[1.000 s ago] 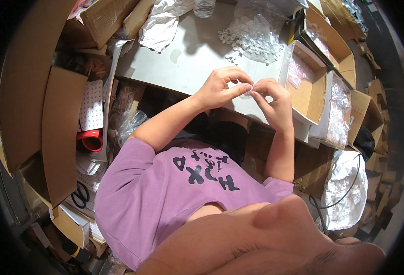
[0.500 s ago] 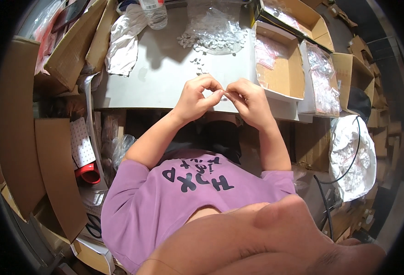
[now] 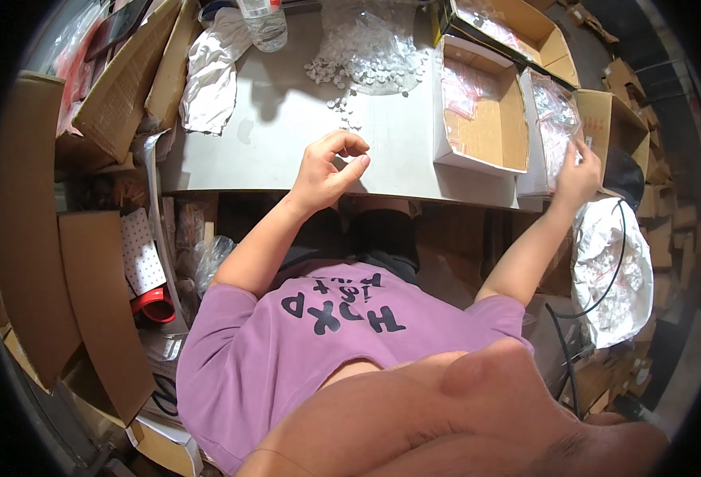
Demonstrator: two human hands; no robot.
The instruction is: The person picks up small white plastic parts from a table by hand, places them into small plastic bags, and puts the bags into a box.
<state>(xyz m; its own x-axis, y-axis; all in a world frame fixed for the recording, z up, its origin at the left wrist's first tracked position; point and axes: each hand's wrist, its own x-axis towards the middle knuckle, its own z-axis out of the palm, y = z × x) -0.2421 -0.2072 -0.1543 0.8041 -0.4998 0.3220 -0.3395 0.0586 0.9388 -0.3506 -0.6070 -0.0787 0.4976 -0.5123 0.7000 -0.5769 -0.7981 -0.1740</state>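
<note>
Above the near edge of the grey table (image 3: 271,163), my left hand (image 3: 325,173) is bent, thumb and forefinger apart, and nothing shows between them. Past its fingertips lie small white and grey button-like pieces (image 3: 349,119). A larger pile of them spills from a clear plastic bag (image 3: 370,40) farther back. My right hand (image 3: 579,179) reaches over the near right side of a white-edged box (image 3: 537,171) full of small clear plastic bags (image 3: 553,119). Its fingers are stretched and apart at the bags; I see nothing held.
A shallow cardboard box (image 3: 503,131) with small red-edged bags stands between my hands. Behind it is another open box (image 3: 553,56). A white cloth (image 3: 211,79) and a clear bottle (image 3: 265,28) are at the back left. A white sack (image 3: 613,278) and a black cable (image 3: 555,326) are at the right.
My hands were together at the fingertips over the table edge. My right hand has moved right to the box of clear bags; the left has stayed almost in place, its fingers parted.
</note>
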